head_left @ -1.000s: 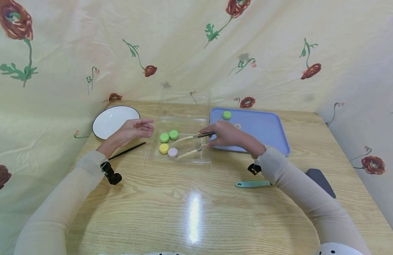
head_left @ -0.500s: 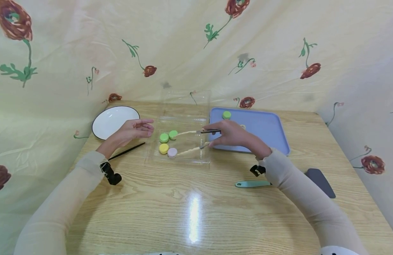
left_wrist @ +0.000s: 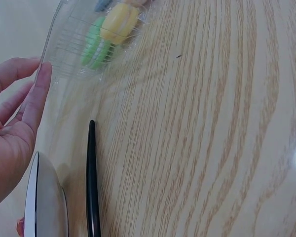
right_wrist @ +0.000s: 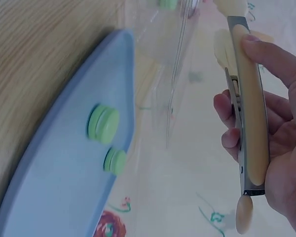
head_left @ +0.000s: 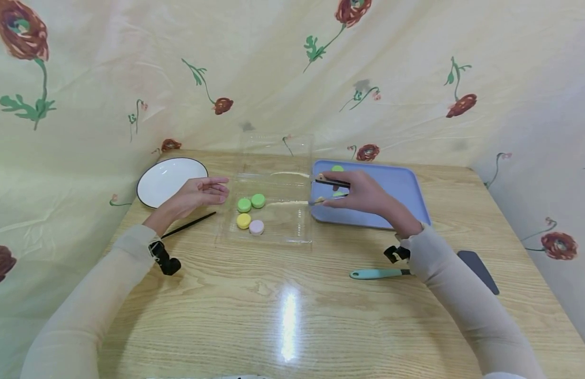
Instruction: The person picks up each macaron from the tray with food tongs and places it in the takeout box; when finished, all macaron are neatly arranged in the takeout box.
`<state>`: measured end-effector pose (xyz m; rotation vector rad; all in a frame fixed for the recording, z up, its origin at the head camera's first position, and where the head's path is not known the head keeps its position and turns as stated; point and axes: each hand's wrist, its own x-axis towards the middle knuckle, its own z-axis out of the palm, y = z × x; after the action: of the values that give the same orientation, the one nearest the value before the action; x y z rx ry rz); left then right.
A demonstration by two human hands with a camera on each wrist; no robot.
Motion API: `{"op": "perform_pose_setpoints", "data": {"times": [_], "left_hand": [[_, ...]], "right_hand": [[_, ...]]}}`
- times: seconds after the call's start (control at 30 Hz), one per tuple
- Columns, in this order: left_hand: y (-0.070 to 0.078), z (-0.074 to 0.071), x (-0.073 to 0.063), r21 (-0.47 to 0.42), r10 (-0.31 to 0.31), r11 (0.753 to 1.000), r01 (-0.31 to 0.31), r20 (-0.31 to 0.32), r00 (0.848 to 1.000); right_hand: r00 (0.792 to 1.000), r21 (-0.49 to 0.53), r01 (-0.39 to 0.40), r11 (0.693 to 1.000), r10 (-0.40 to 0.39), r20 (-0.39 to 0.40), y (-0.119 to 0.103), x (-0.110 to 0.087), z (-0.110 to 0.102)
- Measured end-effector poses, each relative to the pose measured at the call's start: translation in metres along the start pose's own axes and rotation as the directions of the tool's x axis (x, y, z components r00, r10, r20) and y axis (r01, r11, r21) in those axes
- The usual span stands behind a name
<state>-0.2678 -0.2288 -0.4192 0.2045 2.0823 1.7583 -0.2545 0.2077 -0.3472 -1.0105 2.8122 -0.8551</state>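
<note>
A clear plastic clamshell box (head_left: 283,226) lies with its lid (head_left: 275,152) up at the back. In its left half sit two green macarons (head_left: 258,200), a yellow macaron (head_left: 244,220) and a lilac macaron (head_left: 256,227). At the box's left edge my left hand (head_left: 197,193) has its fingers fairly straight; in the left wrist view the fingertips appear to touch the plastic rim. My right hand (head_left: 360,192) grips tongs (right_wrist: 251,108) with pale tips and wood-coloured handles, spread apart over the box's right side. Nothing shows between the tips.
Beneath the right hand is a blue tray (head_left: 396,189) with two green macarons (right_wrist: 104,123), partly hidden in the head view. At the left stand a white dark-rimmed plate (head_left: 169,176) and a thin black stick (head_left: 190,223). A teal-handled spatula (head_left: 377,273) lies front right.
My right hand has moved right and slightly back, carrying the spread tongs away from the lilac macaron towards the tray. The left hand and the macarons in the box have stayed put.
</note>
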Motion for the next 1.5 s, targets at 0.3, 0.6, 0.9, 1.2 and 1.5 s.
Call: {"op": "perform_pose_setpoints", "data": {"times": [0.3, 0.6, 0.9, 1.2, 1.5], "left_hand": [[-0.001, -0.001, 0.0, 0.009, 0.009, 1.0, -0.009, 0.004, 1.0], [-0.003, -0.001, 0.001, 0.01, 0.012, 1.0, -0.012, 0.0, 1.0], [-0.005, -0.002, 0.003, 0.005, 0.015, 1.0, -0.015, 0.002, 1.0], [-0.006, -0.003, 0.003, 0.011, 0.014, 1.0, -0.014, 0.003, 1.0], [-0.006, -0.004, 0.003, 0.019, 0.011, 1.0, -0.011, 0.003, 1.0]], "right_hand": [[0.994, -0.068, -0.015, 0.998, 0.007, -0.111, 0.016, -0.015, -0.014], [0.963, -0.194, -0.074, 0.978, 0.019, -0.268, 0.034, -0.031, -0.024], [0.944, -0.281, -0.167, 0.945, 0.072, -0.321, 0.052, -0.048, -0.037], [0.928, -0.341, -0.259, 0.903, 0.135, -0.348, 0.068, -0.056, -0.052], [0.94, -0.395, -0.262, 0.881, 0.139, -0.312, 0.083, -0.057, -0.059]]}}
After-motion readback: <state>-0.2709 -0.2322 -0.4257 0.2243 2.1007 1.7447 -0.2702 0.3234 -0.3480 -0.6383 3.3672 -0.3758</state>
